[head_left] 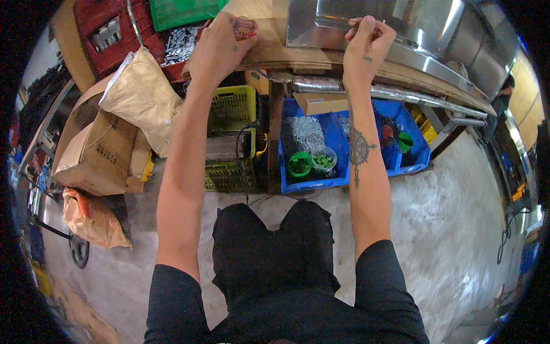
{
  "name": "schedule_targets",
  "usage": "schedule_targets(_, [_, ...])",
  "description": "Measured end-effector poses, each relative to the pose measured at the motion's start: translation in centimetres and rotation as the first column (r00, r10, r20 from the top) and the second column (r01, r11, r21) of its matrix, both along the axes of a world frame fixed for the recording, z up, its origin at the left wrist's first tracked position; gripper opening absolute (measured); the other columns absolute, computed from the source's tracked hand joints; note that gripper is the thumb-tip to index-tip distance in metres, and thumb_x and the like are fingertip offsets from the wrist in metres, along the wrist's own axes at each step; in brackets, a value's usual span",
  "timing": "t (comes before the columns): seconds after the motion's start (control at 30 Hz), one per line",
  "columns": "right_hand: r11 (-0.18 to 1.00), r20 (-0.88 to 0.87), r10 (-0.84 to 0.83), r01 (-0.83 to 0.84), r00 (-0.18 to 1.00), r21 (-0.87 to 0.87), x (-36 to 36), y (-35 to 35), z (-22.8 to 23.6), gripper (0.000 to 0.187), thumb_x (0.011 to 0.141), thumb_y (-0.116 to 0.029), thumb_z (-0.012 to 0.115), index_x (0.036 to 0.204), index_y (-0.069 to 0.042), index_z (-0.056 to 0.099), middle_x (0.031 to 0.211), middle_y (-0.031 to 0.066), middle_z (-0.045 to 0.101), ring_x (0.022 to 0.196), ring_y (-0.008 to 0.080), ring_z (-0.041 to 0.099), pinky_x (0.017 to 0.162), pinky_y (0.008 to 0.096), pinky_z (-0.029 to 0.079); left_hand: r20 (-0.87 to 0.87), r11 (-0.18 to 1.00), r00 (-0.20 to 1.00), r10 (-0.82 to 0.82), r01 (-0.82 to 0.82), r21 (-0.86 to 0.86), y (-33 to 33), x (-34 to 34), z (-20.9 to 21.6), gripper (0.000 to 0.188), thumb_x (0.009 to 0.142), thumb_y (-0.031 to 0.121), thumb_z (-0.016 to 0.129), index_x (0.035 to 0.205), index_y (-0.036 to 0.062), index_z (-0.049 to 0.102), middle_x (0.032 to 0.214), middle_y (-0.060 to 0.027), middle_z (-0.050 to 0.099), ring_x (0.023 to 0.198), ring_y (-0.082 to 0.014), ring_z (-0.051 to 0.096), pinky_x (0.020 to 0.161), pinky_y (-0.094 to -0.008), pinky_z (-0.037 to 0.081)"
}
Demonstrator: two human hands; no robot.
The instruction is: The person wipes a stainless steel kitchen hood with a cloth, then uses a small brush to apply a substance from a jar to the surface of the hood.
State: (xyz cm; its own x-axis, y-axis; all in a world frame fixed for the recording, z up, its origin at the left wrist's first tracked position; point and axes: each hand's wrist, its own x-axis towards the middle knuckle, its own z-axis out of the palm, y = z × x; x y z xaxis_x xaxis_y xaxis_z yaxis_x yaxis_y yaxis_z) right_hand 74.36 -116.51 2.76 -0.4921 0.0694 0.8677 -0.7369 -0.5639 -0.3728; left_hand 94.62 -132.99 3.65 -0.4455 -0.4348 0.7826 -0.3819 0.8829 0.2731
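Over the left end of the worktop, my left hand [220,43] is closed around a small reddish item [245,27], mostly hidden by my fingers, so its kind does not show. My right hand [369,43] is raised before the shiny metal panel [415,28], its thumb and fingers pinched together. Whatever that pinch holds is too small to name. A thin orange streak [335,18] runs left from these fingertips; whether it is an object or a reflection, I cannot tell. Beneath both hands lies a brown board [269,54] along the worktop's front edge.
Below the worktop, blue bins [315,186] hold small metal parts and green cups [299,164]. Yellow-green crates [229,183] stand left of them. A cardboard box [91,155], a paper sack [140,92] and a red crate [106,34] with metal pieces are further left.
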Motion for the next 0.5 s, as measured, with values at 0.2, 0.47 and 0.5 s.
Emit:
schedule_targets(0.2, [0.998, 0.005, 0.027, -0.027, 1.0, 0.063, 6.4, 0.8, 0.2, 0.025, 0.107, -0.026, 0.066, 0.107, -0.001, 0.061, 0.095, 0.0062, 0.071, 0.074, 0.0101, 0.06, 0.07, 0.026, 0.049, -0.048, 0.989, 0.996, -0.074, 0.067, -0.132, -0.7, -0.2, -0.4, 0.053, 0.087, 0.028, 0.085, 0.125, 0.0056, 0.056, 0.117, -0.0184, 0.075, 0.107, -0.0405, 0.073, 0.091, -0.0482, 0.058])
schedule_targets(0.47, [0.918, -0.338, -0.117, 0.232, 0.934, 0.322, 9.2, -2.3, 1.4, 0.013, 0.1, -0.016, 0.068, 0.11, -0.008, 0.072, 0.083, 0.013, 0.072, 0.068, 0.0223, 0.065, 0.066, 0.0327, 0.052, -0.071, 0.986, 0.988, -0.136, 0.129, -0.105, -0.2, 0.3, -0.4, 0.055, 0.084, 0.034, 0.085, 0.127, 0.011, 0.058, 0.119, -0.0177, 0.072, 0.115, -0.0423, 0.066, 0.093, -0.0519, 0.053])
schedule_targets(0.5, [0.9, -0.365, -0.143, 0.275, 0.92, 0.339, 9.1, -2.5, 1.4, 0.013, 0.1, -0.017, 0.068, 0.11, -0.009, 0.072, 0.082, 0.0136, 0.071, 0.069, 0.0247, 0.066, 0.066, 0.034, 0.053, -0.063, 0.989, 0.99, -0.125, 0.119, -0.088, 0.0, 0.2, -0.3, 0.055, 0.084, 0.034, 0.085, 0.127, 0.0113, 0.058, 0.118, -0.0175, 0.073, 0.114, -0.0424, 0.066, 0.092, -0.0522, 0.053])
